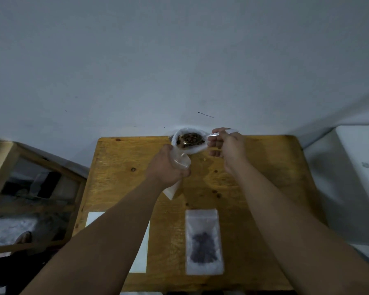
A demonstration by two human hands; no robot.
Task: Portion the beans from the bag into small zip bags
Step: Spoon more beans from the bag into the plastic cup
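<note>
At the table's far edge stands an open clear bag of dark beans [190, 141]. My right hand [228, 150] grips the handle of a clear plastic spoon [215, 134], whose bowl lies over the beans in the bag. My left hand [166, 167] holds an empty small zip bag [180, 161] just in front of the bean bag, its lower end hanging below my fist. A filled small zip bag [202, 241] with dark beans lies flat near the front of the wooden table [264, 177].
A white sheet or stack of bags [140, 256] lies at the front left, partly under my left forearm. A wooden shelf with clutter [34, 188] stands left of the table. A white object [358, 177] stands at the right. The wall is close behind.
</note>
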